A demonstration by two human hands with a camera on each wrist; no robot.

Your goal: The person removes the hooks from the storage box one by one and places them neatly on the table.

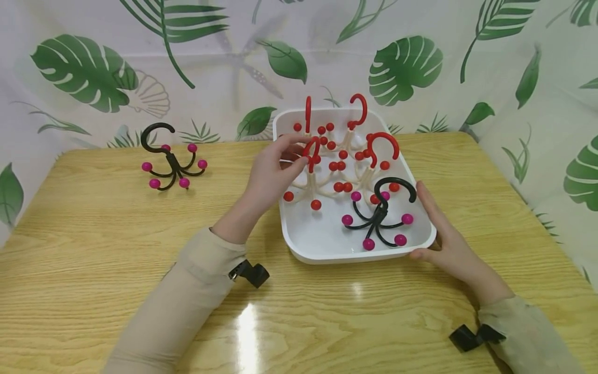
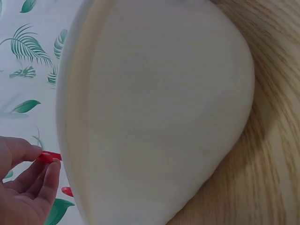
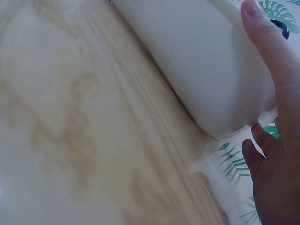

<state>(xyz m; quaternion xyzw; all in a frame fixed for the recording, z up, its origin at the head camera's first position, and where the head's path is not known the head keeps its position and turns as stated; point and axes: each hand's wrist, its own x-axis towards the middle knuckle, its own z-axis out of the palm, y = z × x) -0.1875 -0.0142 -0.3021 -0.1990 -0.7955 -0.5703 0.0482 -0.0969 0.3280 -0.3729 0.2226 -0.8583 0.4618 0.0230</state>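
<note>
A red-hooked hanger was pinched in the left hand's fingertips; a white tray was gripped cornerwise by the right hand.

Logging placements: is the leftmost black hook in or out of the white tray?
Out: the black hook sits on the wooden table, bare wood between it and the white tray.

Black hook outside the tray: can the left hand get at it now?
Probably not yet: the left hand pinches a red hook, though nothing seems to block the black hook.
</note>
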